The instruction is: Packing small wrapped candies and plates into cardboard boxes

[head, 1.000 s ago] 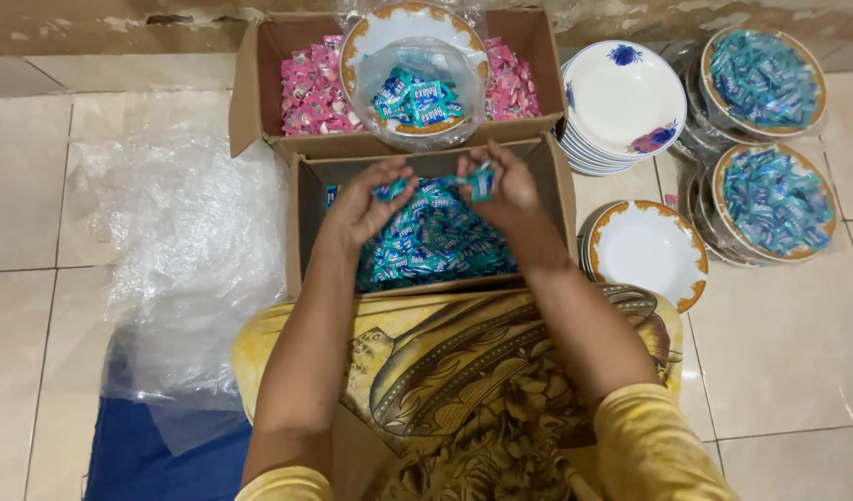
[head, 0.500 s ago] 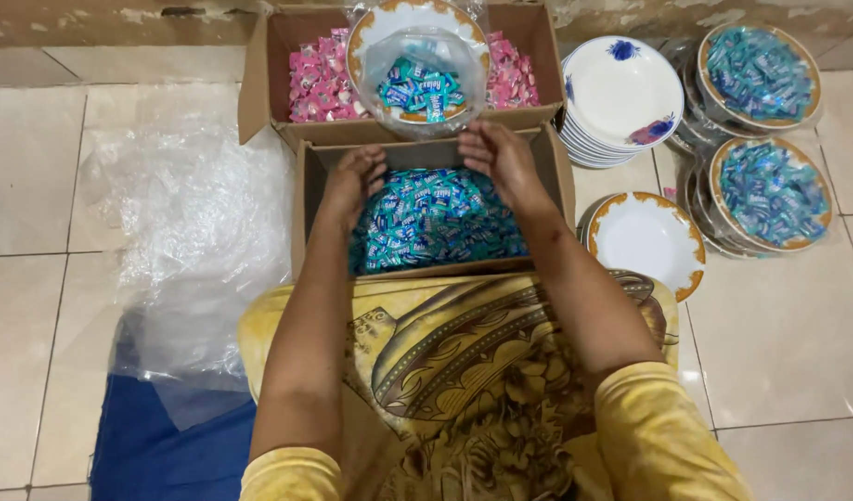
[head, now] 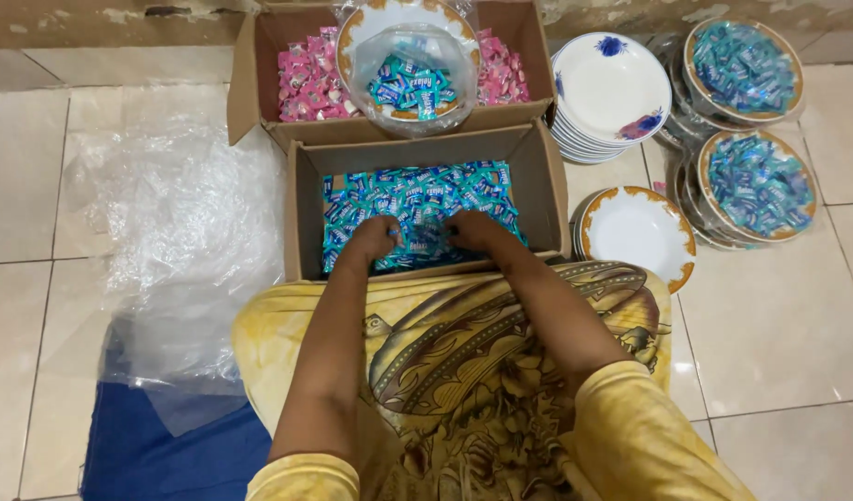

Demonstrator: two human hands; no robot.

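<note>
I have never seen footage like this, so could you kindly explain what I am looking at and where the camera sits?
There is no machine here: a person sits on a tiled floor, and the single camera is worn on the head, looking down at their bare hands. Both the left hand and the right hand are sunk into blue wrapped candies in the nearer cardboard box; whether they grip any is unclear. The farther box holds pink candies and a bagged plate of blue ones. Right of the boxes lie empty plates and filled plates; on the left, clear plastic sheeting.
</note>
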